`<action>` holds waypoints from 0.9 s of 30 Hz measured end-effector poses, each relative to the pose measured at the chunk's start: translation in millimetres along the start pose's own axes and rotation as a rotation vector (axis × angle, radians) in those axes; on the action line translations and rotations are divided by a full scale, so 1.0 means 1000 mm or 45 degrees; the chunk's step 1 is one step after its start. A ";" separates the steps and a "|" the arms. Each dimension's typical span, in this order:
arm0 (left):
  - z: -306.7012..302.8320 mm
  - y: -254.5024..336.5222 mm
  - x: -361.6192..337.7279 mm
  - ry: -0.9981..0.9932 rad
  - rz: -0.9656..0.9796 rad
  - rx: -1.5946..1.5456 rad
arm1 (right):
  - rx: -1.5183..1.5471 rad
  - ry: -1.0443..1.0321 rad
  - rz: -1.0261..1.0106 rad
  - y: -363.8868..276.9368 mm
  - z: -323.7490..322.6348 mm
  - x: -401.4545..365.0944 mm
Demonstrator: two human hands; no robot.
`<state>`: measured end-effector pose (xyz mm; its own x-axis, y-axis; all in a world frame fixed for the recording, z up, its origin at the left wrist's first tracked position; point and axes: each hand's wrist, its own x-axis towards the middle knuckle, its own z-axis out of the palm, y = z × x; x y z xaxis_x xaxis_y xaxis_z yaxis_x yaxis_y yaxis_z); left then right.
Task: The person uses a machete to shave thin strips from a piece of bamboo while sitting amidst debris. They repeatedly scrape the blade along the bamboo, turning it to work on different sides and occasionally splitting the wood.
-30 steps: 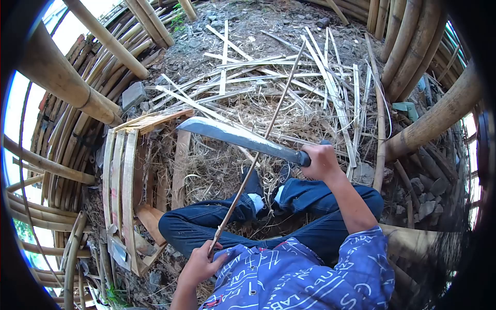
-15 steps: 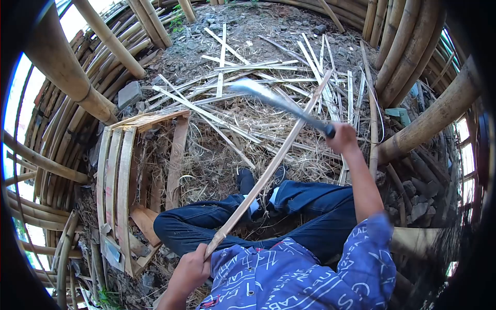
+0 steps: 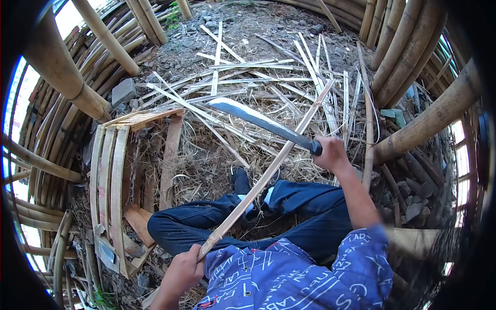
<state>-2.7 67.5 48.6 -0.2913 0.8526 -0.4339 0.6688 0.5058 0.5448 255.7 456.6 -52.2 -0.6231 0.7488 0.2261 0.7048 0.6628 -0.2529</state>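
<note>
The left hand point(image 3: 181, 271), at 7 o'clock, is closed tight around the lower end of a bamboo strip point(image 3: 243, 200). The strip rises over the knees toward 1 o'clock, and its far end is over the loose slats point(image 3: 243, 67) on the ground. The right hand point(image 3: 330, 154), at 3 o'clock, is clamped on the handle of a machete point(image 3: 258, 121). The blade points toward 10 o'clock and crosses the strip near the handle; I cannot tell if they touch. A bamboo frame point(image 3: 111, 175) lies at 9 o'clock, beside the legs.
</note>
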 end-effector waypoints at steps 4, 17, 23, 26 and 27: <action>-0.015 -0.003 -0.026 -0.089 0.025 0.079 | -0.177 0.025 0.333 0.057 -0.003 0.022; -0.022 -0.038 -0.029 -0.215 -0.086 0.157 | -0.165 0.020 0.218 0.051 0.002 -0.012; -0.023 -0.068 -0.062 -0.058 0.297 0.707 | -0.244 -0.037 0.675 0.112 -0.001 -0.001; -0.026 -0.081 -0.064 0.062 0.538 0.909 | -0.270 -0.040 0.633 0.093 0.000 -0.003; -0.027 -0.085 -0.060 0.015 0.506 0.834 | -0.271 -0.042 0.644 0.088 0.000 -0.005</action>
<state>-60.6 -23.2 47.9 0.0509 0.9573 -0.2845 0.9926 -0.0171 0.1200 320.5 510.9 -75.8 -0.1967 0.9758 0.0952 0.9701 0.2078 -0.1254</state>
